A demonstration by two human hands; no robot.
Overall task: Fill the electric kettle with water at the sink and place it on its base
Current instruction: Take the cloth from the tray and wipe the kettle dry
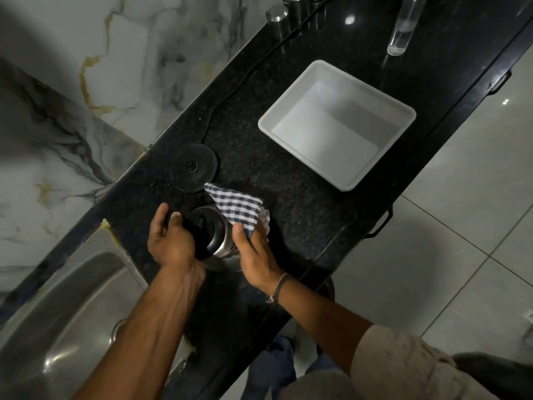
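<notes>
The steel electric kettle (215, 241) with a black lid stands on the black granite counter (302, 215). My left hand (170, 241) grips its black handle on the left side. My right hand (253, 252) presses a blue-and-white checked cloth (236, 207) against the kettle's right wall. The round black kettle base (193, 168) lies empty just behind the kettle, its cord running back along the wall. The steel sink (63, 313) is at the lower left.
A white rectangular tub (337, 124) holding some water sits on the counter to the right. A clear bottle (403, 27) and steel canisters (284, 15) stand at the far end. The counter's front edge runs diagonally, with tiled floor beyond.
</notes>
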